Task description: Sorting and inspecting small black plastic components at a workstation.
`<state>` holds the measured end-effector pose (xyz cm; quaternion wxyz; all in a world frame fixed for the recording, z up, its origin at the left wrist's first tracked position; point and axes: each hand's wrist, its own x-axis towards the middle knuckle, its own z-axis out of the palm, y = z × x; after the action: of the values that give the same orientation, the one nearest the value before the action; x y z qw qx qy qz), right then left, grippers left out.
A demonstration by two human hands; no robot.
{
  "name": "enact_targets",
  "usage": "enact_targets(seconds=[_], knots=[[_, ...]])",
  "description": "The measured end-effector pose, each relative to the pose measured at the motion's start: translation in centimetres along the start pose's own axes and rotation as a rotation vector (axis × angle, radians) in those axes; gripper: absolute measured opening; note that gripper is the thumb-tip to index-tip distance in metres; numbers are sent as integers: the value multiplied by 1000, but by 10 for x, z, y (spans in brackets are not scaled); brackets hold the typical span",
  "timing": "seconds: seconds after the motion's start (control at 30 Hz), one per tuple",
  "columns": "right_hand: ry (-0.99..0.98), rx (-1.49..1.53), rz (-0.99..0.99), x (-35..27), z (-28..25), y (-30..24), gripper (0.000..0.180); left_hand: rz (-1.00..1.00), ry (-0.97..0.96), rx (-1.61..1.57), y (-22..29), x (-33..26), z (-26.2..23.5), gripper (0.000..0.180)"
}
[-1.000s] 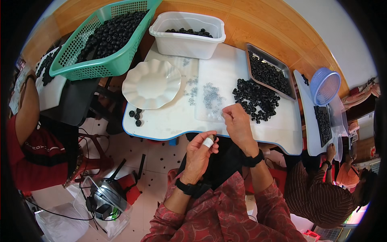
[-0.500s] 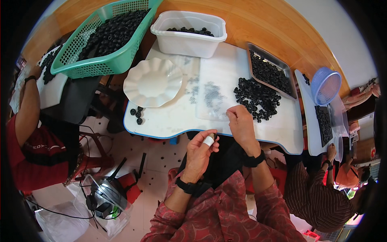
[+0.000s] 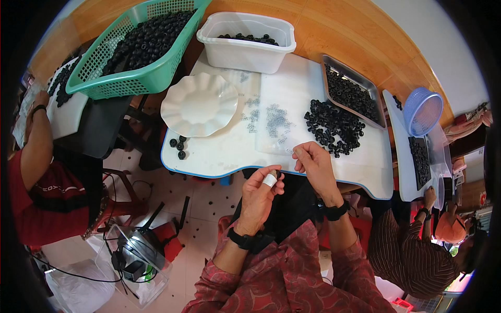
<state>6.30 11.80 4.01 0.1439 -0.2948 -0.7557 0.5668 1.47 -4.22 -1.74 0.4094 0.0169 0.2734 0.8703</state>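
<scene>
A: ok what's on this table, biggest first?

B: White table [image 3: 229, 156] running out past the left hand [image 3: 255, 195] and right hand [image 3: 318, 164]. Scalloped plate [image 3: 198, 104] beyond the left hand, off to its left. Metal tray [image 3: 355, 73] past the right hand, further out and right. Then a heap of little black parts [image 3: 334, 127] just beyond the right hand, close by the tray.

A: how do those handle, you reckon?

B: Guessing light and kinda rubbery, so hard to break, but small and round enough to roll off. I'd grab one by its outer wall, thumb against fingertip.

A: and the hands?

B: Left is mostly curled, thumb and finger pinching one black piece [image 3: 278, 173], partly hidden by the tips. White wrap [image 3: 269, 180] on one digit. Right has its fingers bent in close together; can't tell if the tips meet or hold anything tiny.

A: smallest stuff?

B: Clear-looking bits [image 3: 279, 121] past the right hand, slightly left. Too tiny to make out.
</scene>
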Motion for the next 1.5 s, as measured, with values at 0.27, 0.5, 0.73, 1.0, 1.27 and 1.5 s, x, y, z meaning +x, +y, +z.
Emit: enact_targets(seconds=[0.27, 0.5, 0.73, 1.0, 1.27, 1.5], knots=[[-74, 135, 31, -22, 0, -6, 17, -3, 3, -18, 0, 0, 1, 27], [-55, 214, -65, -41, 8, 1, 12, 1, -33, -47, -2, -1, 0, 26], [-49, 239, -109, -49, 10, 1, 10, -5, -82, -36, -3, -2, 2, 25], [-5, 290, -142, -50, 13, 8, 8, -12, -102, 45, -4, -4, 7, 24], [5, 274, -120, -55, 12, 4, 10, -31, -109, 16, -4, -4, 5, 24], [-8, 196, -204, -60, 13, 2, 5, -40, -120, -49, -1, -4, 7, 25]])
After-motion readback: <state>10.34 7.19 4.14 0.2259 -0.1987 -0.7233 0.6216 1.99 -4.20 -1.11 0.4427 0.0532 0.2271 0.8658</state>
